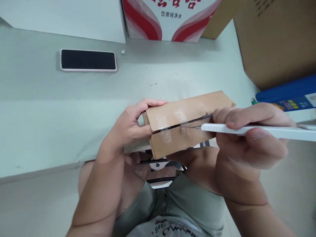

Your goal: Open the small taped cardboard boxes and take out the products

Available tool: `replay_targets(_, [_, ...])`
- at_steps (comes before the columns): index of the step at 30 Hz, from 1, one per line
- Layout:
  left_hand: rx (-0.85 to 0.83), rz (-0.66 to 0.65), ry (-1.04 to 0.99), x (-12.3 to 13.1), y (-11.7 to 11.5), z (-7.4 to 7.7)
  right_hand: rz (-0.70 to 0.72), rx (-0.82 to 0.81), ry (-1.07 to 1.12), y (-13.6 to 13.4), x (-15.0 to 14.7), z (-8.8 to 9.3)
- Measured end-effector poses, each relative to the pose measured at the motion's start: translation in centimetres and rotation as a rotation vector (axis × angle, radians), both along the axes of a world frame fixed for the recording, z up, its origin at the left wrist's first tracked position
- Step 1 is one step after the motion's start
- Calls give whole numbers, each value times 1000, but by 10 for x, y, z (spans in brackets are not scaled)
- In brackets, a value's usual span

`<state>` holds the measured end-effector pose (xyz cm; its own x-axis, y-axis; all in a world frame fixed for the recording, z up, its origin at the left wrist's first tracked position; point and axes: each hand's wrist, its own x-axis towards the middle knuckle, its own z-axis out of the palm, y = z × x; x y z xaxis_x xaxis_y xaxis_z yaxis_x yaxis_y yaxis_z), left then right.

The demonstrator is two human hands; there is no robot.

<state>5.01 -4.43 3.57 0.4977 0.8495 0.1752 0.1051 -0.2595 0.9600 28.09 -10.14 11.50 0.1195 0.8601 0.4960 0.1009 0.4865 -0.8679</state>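
A small brown cardboard box (172,113) sealed with clear tape is held in front of me over my lap. My left hand (130,126) is closed on the box's left end, thumb on the near side and fingers over the top. My right hand (247,135) is closed on a white utility knife (259,131). The knife's thin blade lies in the taped seam that runs between the box's two top flaps.
A phone (88,60) with a dark screen lies on the pale green table (49,108). A red and white printed carton (168,19) and a white box (66,16) stand behind. A large brown carton (278,39) and a blue package (288,93) sit at right.
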Motion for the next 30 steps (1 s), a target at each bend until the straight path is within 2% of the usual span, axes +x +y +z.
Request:
replay_targets(3, [10, -3, 17, -1, 0, 0, -16, 19, 9, 0, -2, 0])
replay_targets(10, [-4, -5, 29, 0, 0, 1, 62, -8, -23, -5, 3, -2])
replay_targets(16, [28, -27, -92, 1, 2, -6, 34, -22, -85, -7, 11, -5])
replay_targets(22, [-6, -6, -30, 1, 2, -4, 27, 39, -181, -1, 14, -11])
replay_targets(30, [42, -19, -84, 1, 2, -8, -2, 70, -236, -1, 14, -13])
